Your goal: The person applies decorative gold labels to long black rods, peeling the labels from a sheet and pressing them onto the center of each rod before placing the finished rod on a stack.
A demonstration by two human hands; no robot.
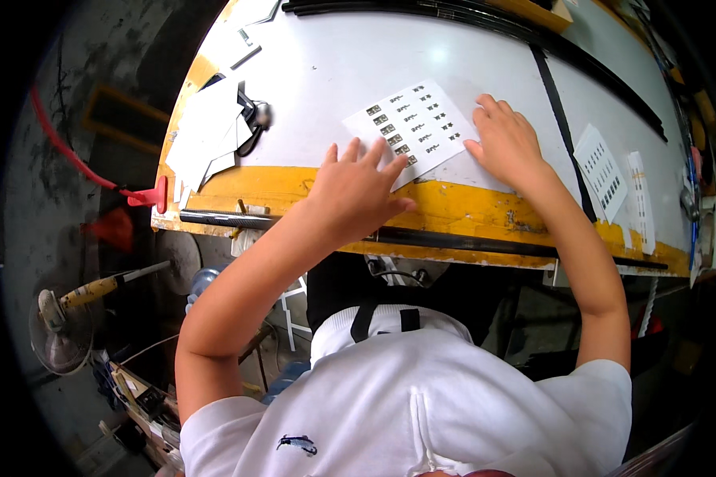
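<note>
Printed sheet (414,127) flat on table (334,63); left hand (356,189) over edge, right hand (507,145) beside.

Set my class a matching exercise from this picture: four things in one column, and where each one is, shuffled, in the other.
Things
1. Largest printed sheet
2. Red hose
3. Loose pile of white papers
4. Long black rod nearest the person's body

Places
A. On the left part of the tabletop
B. Along the tabletop's near edge
C. Between the left hand and the right hand
D. Beyond the tabletop's left end

Right pairs: 1-C, 2-D, 3-A, 4-B
</note>
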